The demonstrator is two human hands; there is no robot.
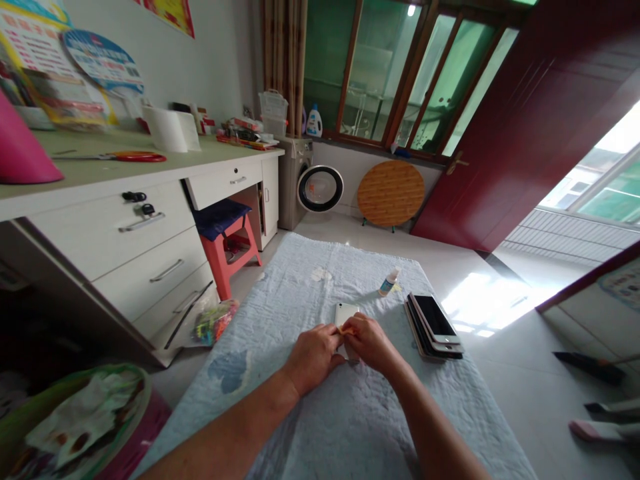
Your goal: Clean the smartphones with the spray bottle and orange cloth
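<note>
A white phone (346,311) lies back side up on the blue cloth-covered table (280,287), partly hidden under my hands. My left hand (314,357) is closed at the phone's left side, its fingertips meeting those of my right hand. My right hand (369,339) is closed over the phone's right side. Between the fingertips shows a small yellowish thing, too small to make out. A small spray bottle (388,283) stands beyond my right hand. To the right is a stack of phones (436,320), the top one with its dark screen up.
A desk with drawers (150,267) runs along the left, with a red stool (230,250) under it. At the lower left stands a bin (145,400), near a plastic bag (213,323). A washing machine (295,180) with its door open is at the back.
</note>
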